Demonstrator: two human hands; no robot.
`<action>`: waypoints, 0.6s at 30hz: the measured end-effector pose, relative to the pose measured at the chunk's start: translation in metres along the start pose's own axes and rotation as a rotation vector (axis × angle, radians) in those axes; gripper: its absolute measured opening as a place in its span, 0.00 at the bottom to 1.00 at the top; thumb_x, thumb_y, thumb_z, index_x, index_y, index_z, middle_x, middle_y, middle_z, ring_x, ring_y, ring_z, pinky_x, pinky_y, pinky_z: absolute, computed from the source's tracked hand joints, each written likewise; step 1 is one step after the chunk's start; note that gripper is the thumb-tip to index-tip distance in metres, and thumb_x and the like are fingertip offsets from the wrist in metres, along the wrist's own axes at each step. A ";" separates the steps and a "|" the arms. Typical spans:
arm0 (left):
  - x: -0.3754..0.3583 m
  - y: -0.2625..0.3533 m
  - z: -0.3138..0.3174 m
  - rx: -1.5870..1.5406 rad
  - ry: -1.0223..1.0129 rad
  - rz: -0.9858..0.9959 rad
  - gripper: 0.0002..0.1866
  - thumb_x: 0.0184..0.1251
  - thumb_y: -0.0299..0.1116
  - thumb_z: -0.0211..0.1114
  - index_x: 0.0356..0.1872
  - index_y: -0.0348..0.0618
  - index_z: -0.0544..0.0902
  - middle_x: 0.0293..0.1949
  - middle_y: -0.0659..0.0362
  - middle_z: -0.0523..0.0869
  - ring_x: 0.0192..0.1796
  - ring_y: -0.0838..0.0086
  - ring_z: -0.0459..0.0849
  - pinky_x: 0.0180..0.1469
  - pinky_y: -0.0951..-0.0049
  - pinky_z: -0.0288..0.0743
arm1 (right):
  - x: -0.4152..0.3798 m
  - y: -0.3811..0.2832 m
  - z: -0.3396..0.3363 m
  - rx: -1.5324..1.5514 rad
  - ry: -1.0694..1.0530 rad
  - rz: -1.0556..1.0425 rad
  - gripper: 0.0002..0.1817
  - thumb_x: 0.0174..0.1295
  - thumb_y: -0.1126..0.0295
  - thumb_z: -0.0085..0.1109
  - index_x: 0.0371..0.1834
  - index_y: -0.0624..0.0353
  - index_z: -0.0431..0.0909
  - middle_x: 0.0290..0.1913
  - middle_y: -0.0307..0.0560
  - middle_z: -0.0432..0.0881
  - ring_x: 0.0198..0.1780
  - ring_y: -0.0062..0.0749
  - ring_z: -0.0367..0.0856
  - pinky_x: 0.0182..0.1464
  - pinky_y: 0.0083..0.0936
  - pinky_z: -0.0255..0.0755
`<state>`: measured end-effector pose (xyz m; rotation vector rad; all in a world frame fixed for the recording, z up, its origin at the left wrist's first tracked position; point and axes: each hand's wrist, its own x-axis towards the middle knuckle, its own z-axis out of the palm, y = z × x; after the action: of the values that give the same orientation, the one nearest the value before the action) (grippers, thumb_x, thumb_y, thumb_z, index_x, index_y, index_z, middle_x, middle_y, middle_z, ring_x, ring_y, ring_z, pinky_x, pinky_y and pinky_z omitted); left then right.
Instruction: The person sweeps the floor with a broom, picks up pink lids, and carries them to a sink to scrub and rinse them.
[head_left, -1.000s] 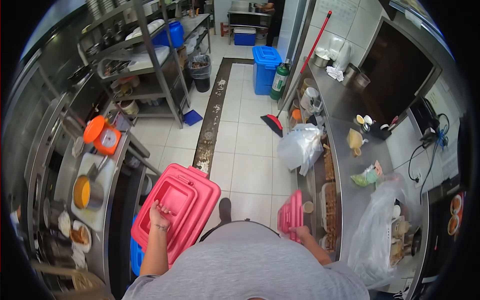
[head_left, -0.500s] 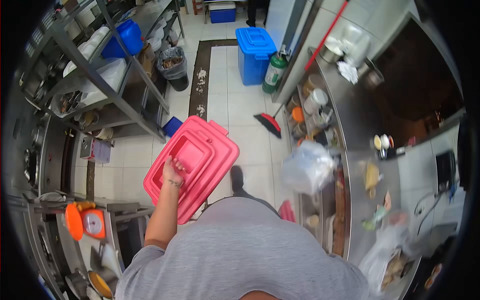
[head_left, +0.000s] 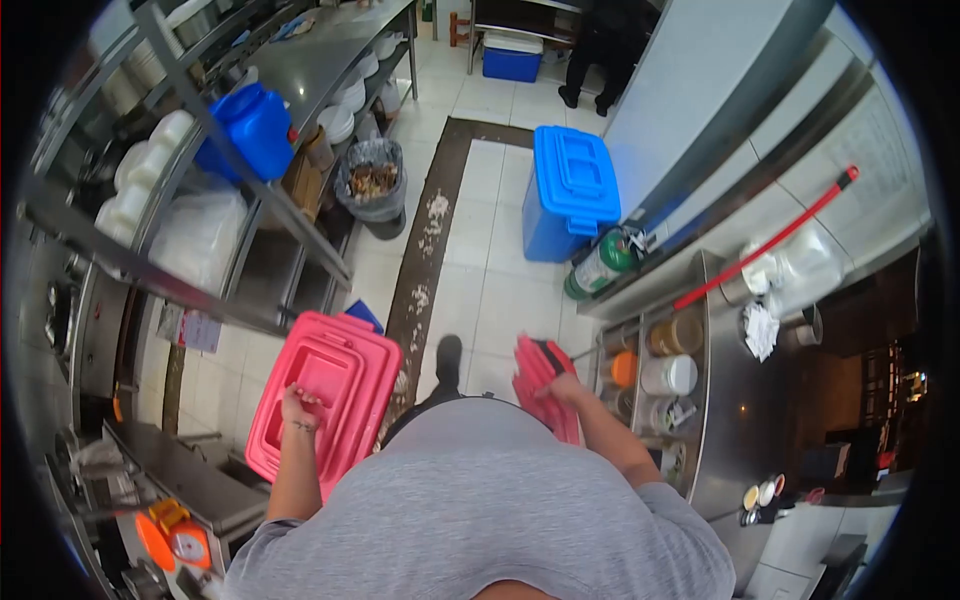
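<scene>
Hands [head_left: 300, 408] shut w/ pink lids [head_left: 335, 385].

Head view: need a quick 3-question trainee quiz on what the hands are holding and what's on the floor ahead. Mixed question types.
1. True or false: the left hand grips a stack of pink lids.
2. What does the right hand hold?
A. a broom
B. pink lids held on edge
C. a green cylinder
3. Fill in: the bin with the closed lid standing on the tiled floor ahead is coloured ____.

Key:
1. True; the fingers hook into the recess of the top lid.
2. B. The broom with the red handle leans by the steel counter, untouched, and the green cylinder stands beside the bin.
3. blue
</scene>
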<state>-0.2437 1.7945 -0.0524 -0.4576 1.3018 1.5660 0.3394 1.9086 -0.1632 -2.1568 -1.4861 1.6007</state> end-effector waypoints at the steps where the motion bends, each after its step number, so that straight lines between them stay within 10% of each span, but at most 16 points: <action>1: 0.026 0.002 0.030 -0.019 0.029 -0.043 0.16 0.67 0.45 0.52 0.20 0.54 0.66 0.12 0.67 0.62 0.16 0.75 0.63 0.23 0.69 0.63 | 0.010 -0.063 -0.027 -0.040 -0.006 0.005 0.28 0.34 0.60 0.78 0.35 0.71 0.82 0.35 0.53 0.85 0.32 0.35 0.82 0.38 0.32 0.75; 8: 0.054 -0.001 0.387 0.128 -0.470 -0.006 0.23 0.69 0.55 0.53 0.19 0.54 0.64 0.14 0.68 0.57 0.19 0.77 0.58 0.24 0.73 0.57 | -0.006 -0.370 -0.224 0.673 0.459 -0.508 0.36 0.42 0.75 0.73 0.59 0.62 0.70 0.51 0.49 0.80 0.49 0.34 0.79 0.53 0.32 0.73; 18: -0.053 0.135 0.821 -0.139 -1.124 1.129 0.22 0.73 0.53 0.47 0.25 0.46 0.67 0.19 0.65 0.64 0.20 0.78 0.59 0.27 0.74 0.60 | 0.078 -0.599 -0.464 0.797 0.865 -1.595 0.32 0.56 0.77 0.61 0.64 0.73 0.60 0.62 0.55 0.68 0.61 0.42 0.69 0.66 0.39 0.60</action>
<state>-0.0937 2.5133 0.3432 1.1683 0.4760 2.2382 0.3097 2.4917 0.3252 -0.5124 -1.1859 0.3619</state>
